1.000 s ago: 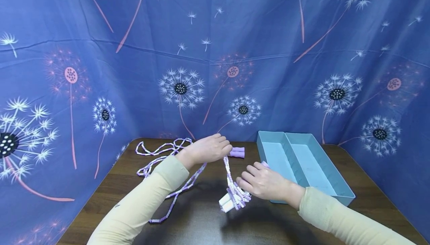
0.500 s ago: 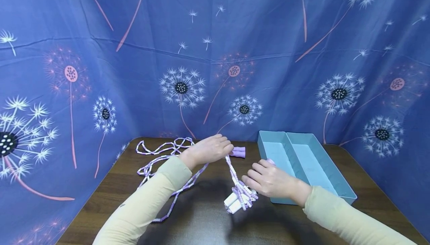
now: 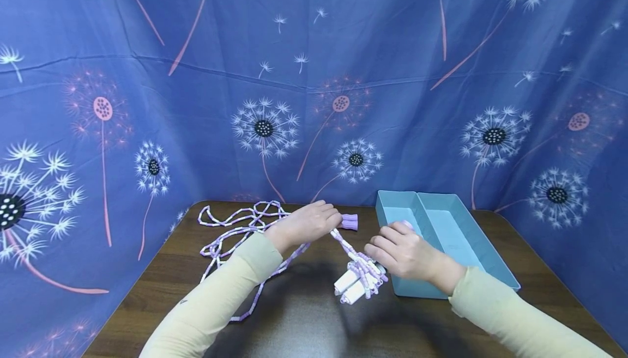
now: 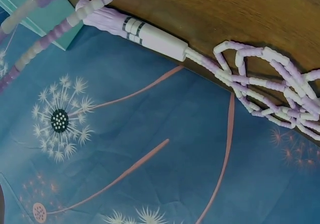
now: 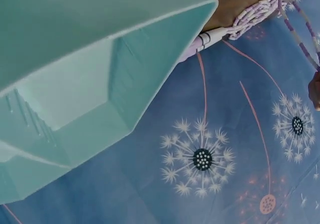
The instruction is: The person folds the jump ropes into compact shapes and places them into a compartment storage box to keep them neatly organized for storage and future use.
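My left hand (image 3: pixel 308 223) pinches a purple-and-white beaded jump rope (image 3: pixel 345 244) above the table. From there the rope slants down to a bundle wound round two white cylindrical handle ends (image 3: pixel 347 281). My right hand (image 3: pixel 408 254) grips these handles, a lilac grip end (image 3: pixel 405 225) poking out above its fingers. Another jump rope handle (image 4: pixel 162 41), white with dark bands and a lilac grip, lies at the table's back edge, partly behind my left hand in the head view. Loose beaded loops (image 3: pixel 225 235) spread over the table at the left.
A teal two-compartment tray (image 3: pixel 510 276) stands at the right, just behind my right hand; its wall fills much of the right wrist view. The brown wooden table (image 3: pixel 289 336) ends against a blue dandelion-print cloth (image 3: pixel 314 31).
My right hand has shifted right, carrying the handles and bundle towards the tray. My left hand has moved slightly right with the strand, drawing the front loop along.
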`<act>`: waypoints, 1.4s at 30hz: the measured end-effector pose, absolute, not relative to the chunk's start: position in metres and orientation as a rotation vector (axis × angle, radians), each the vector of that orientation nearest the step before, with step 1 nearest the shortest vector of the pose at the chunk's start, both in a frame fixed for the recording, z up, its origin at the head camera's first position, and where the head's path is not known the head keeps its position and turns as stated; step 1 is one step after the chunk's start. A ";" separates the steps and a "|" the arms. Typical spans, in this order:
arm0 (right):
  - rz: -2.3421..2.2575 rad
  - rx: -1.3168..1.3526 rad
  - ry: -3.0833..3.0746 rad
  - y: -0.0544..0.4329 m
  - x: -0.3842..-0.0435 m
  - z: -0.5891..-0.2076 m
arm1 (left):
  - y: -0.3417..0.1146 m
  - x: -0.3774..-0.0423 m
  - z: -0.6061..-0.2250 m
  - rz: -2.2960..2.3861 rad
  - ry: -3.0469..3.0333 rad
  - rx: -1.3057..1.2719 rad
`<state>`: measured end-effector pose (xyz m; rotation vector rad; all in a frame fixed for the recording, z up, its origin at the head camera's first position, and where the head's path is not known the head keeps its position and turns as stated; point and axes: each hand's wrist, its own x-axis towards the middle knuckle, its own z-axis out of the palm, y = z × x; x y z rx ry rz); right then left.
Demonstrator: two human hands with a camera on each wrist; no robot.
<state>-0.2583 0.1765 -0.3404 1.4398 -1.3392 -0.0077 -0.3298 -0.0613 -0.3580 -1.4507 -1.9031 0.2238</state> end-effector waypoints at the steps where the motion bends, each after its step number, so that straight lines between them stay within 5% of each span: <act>1: 0.003 1.437 -1.343 0.177 -0.258 -0.340 | -0.061 -0.330 -0.358 0.206 -1.897 -1.454; 42: 0.283 1.001 -1.485 0.187 -0.268 -0.342 | -0.060 -0.315 -0.408 0.230 -2.067 -1.265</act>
